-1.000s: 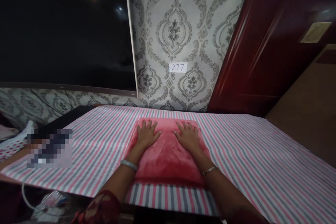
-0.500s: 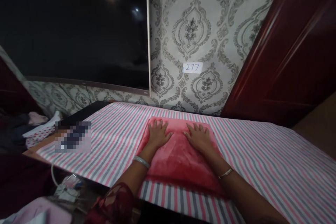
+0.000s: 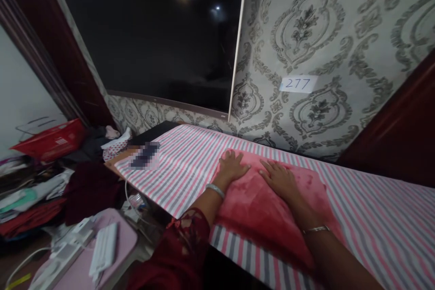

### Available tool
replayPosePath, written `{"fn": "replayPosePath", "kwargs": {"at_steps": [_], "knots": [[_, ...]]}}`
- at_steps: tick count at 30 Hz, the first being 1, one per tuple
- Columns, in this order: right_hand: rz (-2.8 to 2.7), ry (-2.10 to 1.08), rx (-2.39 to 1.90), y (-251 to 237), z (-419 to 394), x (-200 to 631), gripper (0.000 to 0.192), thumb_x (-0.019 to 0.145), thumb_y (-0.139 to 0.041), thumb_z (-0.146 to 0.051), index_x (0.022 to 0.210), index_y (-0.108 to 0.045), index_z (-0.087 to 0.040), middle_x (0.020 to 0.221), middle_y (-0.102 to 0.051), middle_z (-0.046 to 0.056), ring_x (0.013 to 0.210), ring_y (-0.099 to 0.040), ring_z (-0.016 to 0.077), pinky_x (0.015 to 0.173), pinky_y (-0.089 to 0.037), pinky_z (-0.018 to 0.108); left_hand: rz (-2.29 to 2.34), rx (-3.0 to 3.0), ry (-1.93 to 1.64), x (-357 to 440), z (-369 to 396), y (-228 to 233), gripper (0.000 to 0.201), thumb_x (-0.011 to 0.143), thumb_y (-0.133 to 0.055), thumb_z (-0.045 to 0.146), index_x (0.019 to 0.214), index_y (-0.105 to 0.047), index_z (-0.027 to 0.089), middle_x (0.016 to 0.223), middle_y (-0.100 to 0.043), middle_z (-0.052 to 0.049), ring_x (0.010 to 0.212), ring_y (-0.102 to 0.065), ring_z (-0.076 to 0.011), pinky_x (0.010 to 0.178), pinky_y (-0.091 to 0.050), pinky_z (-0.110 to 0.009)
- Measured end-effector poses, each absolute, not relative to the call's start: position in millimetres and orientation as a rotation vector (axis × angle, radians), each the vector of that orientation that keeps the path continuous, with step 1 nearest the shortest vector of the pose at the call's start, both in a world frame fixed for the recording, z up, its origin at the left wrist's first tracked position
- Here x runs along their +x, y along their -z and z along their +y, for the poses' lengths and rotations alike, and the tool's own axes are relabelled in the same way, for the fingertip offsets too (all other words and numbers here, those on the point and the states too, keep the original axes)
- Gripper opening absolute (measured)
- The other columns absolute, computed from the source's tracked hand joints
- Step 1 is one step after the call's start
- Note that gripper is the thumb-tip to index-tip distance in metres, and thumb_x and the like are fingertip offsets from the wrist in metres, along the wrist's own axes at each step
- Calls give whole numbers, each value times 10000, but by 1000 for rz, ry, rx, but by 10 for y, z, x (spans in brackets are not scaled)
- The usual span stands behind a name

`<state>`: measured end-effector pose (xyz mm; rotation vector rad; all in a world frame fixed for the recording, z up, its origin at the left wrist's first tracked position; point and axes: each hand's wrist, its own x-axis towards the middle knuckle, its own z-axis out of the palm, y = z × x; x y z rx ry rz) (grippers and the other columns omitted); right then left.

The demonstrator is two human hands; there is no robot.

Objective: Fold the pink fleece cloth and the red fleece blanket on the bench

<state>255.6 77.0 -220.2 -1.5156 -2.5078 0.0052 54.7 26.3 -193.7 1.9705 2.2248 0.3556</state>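
Clearly both palms press flat on the folded pink cloth point(image 3: 268, 208), the left hand point(image 3: 233, 167) and right hand point(image 3: 280, 180) side by side near its far edge, fingers point(image 3: 227, 156) spread and gripping nothing, seemingly to smooth the plush pile and keep the fold square. It lies on the striped sheet point(image 3: 183, 163) covering the surface, under and just behind the fingers. Left of them sit a red basket point(image 3: 50, 139) and heaped clothes point(image 3: 88, 186); beyond, a paper label point(image 3: 298, 84) on the wallpaper.
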Motion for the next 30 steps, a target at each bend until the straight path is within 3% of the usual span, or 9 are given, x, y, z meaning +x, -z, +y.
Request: {"fn": "replayPosePath", "kwargs": {"at_steps": [6, 9, 12, 20, 25, 30], "knots": [[-2545, -28, -1592, 2020, 711, 2560, 532, 1030, -322, -449, 1530, -425, -301, 1614, -385, 73, 1484, -337, 311, 1145, -318, 612, 2185, 1975, -321, 540, 238, 1779, 776, 934, -331, 681, 1568, -323, 235, 1669, -220, -170, 1539, -152, -376, 1158, -233, -669], [-2578, -49, -1562, 1980, 530, 2693, 544, 1020, -320, -478, 1528, -431, -319, 1619, -376, 64, 1495, -317, 327, 1144, -319, 616, 2155, 2019, -277, 558, 130, 1642, 751, 942, -361, 651, 1549, -376, 208, 1665, -222, -182, 1544, -120, -391, 1183, -84, -701], [-2567, 25, -1458, 2104, 206, 2910, 564, 996, -350, -532, 1523, -437, -349, 1624, -367, 50, 1506, -279, 354, 1137, -311, 637, 2074, 2161, -296, 595, -181, 1635, 739, 934, -373, 682, 1531, -420, 250, 1669, -236, -138, 1550, -90, -383, 1203, 41, -659], [-2376, 253, -1393, 2518, -394, 3089, 586, 996, -322, -507, 1518, -458, -278, 1618, -378, 53, 1490, -292, 372, 1162, -242, 649, 2011, 2324, -521, 596, -761, 2200, 814, 906, -369, 764, 1576, -325, 305, 1681, -219, -87, 1535, -55, -452, 1172, -6, -738], [-2322, 189, -1301, 2513, -369, 3073, 561, 993, -312, -479, 1455, -537, -252, 1550, -482, 81, 1448, -379, 359, 1146, -290, 633, 1962, 2312, -534, 603, -711, 2165, 799, 913, -420, 730, 1575, -330, 291, 1677, -224, -104, 1531, -61, -461, 1157, 2, -754], [-2153, 47, -1182, 2522, -255, 3394, 591, 941, -334, -506, 1292, -651, -150, 1377, -623, 175, 1341, -519, 341, 1138, -375, 551, 1922, 2124, -643, 461, -762, 1972, 639, 869, -643, 529, 1454, -520, 302, 1651, -309, -79, 1537, -145, -395, 1213, -30, -652]]}}
